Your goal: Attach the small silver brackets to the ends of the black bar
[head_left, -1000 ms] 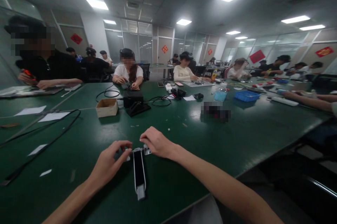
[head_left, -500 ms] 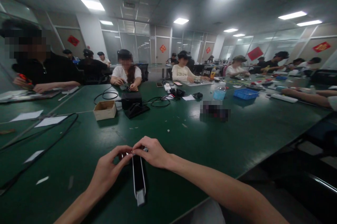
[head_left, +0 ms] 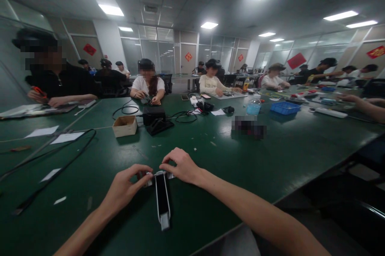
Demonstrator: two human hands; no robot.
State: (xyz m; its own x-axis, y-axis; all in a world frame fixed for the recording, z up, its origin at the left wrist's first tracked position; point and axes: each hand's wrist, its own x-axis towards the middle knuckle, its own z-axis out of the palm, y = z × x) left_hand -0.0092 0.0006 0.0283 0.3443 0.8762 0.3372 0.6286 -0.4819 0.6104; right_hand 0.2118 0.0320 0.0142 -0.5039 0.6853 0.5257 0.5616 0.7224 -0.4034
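Note:
A long, narrow device (head_left: 163,198) with a black face and a white rim lies on the green table between my hands, its pale grey end piece (head_left: 165,221) towards me. At its far left corner is my left hand (head_left: 128,185), thumb and forefinger closed on a small white part (head_left: 149,179) that is mostly hidden. My right hand (head_left: 182,165) hovers just past the far right corner. Its thumb and forefinger are bent together in a pinch, and whatever lies between the tips is too small to name. Beneath that hand another whitish bit (head_left: 171,175) shows beside the device.
A tiny white piece (head_left: 195,149) lies beyond my hands. Farther off are an open cardboard box (head_left: 124,126), a black stand (head_left: 159,126), a water bottle (head_left: 253,106) and a blue tray (head_left: 285,108). A black cable (head_left: 69,161) runs along the left. Several people sit around.
My hands have drawn apart at the device's far end, the right one moving right and slightly up. That end of the device is now uncovered. The whole view has shifted slightly.

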